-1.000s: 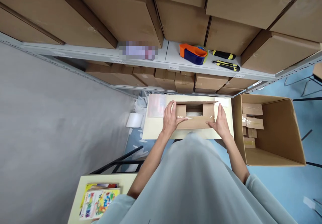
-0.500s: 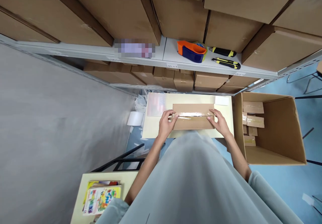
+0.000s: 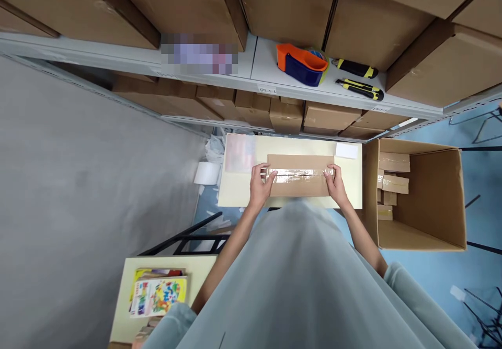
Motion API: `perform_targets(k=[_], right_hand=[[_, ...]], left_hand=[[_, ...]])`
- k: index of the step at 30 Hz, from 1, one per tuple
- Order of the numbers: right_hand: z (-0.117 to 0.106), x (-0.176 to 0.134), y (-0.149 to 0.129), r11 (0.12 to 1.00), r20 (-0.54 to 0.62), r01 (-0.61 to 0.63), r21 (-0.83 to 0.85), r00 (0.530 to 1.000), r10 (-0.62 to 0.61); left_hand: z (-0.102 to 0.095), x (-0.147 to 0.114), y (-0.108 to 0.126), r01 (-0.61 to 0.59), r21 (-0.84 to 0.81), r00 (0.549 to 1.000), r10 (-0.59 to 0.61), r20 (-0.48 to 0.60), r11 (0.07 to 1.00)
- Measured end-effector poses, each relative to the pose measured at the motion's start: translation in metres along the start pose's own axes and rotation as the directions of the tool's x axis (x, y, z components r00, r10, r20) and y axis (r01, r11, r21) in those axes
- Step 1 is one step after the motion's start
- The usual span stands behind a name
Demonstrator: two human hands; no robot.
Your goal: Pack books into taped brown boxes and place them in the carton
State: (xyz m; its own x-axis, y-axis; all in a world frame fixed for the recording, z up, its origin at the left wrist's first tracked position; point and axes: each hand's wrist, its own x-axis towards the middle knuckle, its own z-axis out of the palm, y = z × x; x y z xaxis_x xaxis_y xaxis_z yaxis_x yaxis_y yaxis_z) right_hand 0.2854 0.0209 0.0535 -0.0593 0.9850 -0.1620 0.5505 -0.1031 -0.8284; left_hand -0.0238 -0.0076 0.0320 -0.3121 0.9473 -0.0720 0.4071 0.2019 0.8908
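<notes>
A flat brown cardboard box [image 3: 300, 187] lies across the cream table [image 3: 243, 194], close to my body. Shiny clear packing tape [image 3: 298, 175] runs along the middle of its top. My left hand [image 3: 260, 181] grips the left end, thumb on top at the tape and fingers around the side. At the opposite end, my right hand [image 3: 336, 182] holds the box in the same way, its thumb near the end of the tape. The undersides of both hands' fingers are partly hidden.
Right of the table stands a large open carton [image 3: 429, 197] with several small boxes inside. Ahead, a shelf [image 3: 266, 71] bears an orange-and-blue tape dispenser [image 3: 301, 65], two utility knives [image 3: 358, 79] and large boxes. Books [image 3: 159, 294] lie on a side table at lower left.
My right thumb has shifted onto the tape's right end, and the tape now lies flatter over the middle. The whole view has tilted slightly.
</notes>
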Motion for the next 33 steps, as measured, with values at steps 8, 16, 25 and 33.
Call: perform_targets(k=[8, 16, 25, 33], right_hand=[[-0.002, -0.001, -0.006, 1.000, 0.003, 0.003, -0.017, 1.000, -0.003], [-0.016, -0.002, -0.030, 0.941, -0.099, 0.202, -0.272, 0.967, -0.236], [-0.035, 0.082, -0.140, 0.764, -0.130, 0.513, -0.392, 0.791, -0.598], [-0.025, 0.216, -0.238, 0.663, 0.011, 0.496, -0.561, 0.805, -0.593]], left_hand=[[0.006, 0.000, -0.009, 0.032, -0.015, 1.000, -0.032, 0.000, 0.999], [-0.021, 0.006, 0.029, -0.373, 0.285, 0.927, 0.370, 0.067, 0.883], [-0.035, 0.088, 0.119, -0.644, 0.349, 0.743, 0.666, 0.072, 0.680], [-0.022, 0.211, 0.192, -0.693, 0.447, 0.651, 0.758, 0.051, 0.565]])
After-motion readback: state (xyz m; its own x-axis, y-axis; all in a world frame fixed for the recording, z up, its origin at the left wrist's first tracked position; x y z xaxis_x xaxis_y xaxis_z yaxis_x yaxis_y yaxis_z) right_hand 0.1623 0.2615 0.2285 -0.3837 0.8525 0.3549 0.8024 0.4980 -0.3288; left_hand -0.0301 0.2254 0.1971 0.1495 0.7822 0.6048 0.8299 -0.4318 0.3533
